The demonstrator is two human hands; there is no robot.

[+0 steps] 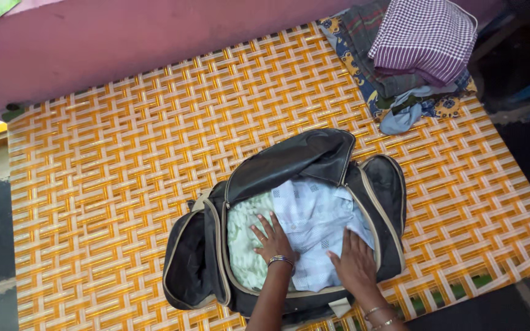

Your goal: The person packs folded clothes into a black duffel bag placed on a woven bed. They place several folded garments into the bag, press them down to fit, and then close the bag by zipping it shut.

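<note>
Left hand (273, 240) is lying flat, fingers spread, palm pressing down on the pale folded shirt (314, 224); gripping nothing. Right hand (354, 265) is doing the same just beside it, flat and open on the shirt's lower right part. Shirt is sitting inside the black duffel bag (286, 224), w/ a light green patterned cloth (242, 239) lying under/left of it. Bag's long axis is running lower left to upper right, top flap thrown back toward the far side, end pockets hanging open. Bag is resting on an orange-and-white woven cot (124, 153). Far right corner: pile of folded clothes (409, 58), purple checked piece on top, well apart from the bag.
</note>
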